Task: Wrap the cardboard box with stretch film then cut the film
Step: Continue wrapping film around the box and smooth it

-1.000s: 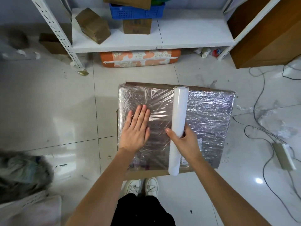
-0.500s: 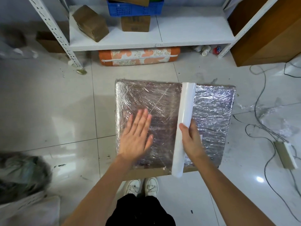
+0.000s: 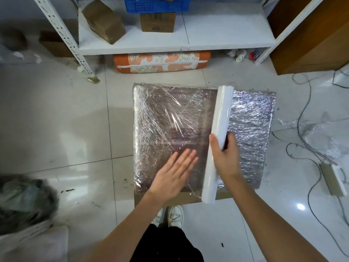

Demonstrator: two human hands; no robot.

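Observation:
A flat cardboard box [image 3: 166, 118] lies on the tiled floor in front of my feet, its top covered in shiny stretch film. A bare strip of cardboard [image 3: 185, 197] shows along its near edge. The white roll of stretch film [image 3: 220, 125] lies across the box top, right of the middle, pointing away from me. My right hand [image 3: 225, 156] grips the roll near its lower half. My left hand [image 3: 174, 173], flat with fingers spread, rests on the film at the box's near left part.
A white metal shelf [image 3: 226, 40] with small cardboard boxes and a blue crate [image 3: 154, 4] stands behind the box. Under it lies an orange patterned bag [image 3: 160, 62]. Cables and a power strip [image 3: 334, 178] run on the right. A dark bag [image 3: 24, 201] sits at left.
My right hand has rolled the film roll to the right across the box top, laying more film. My left hand has slid down and right over the film.

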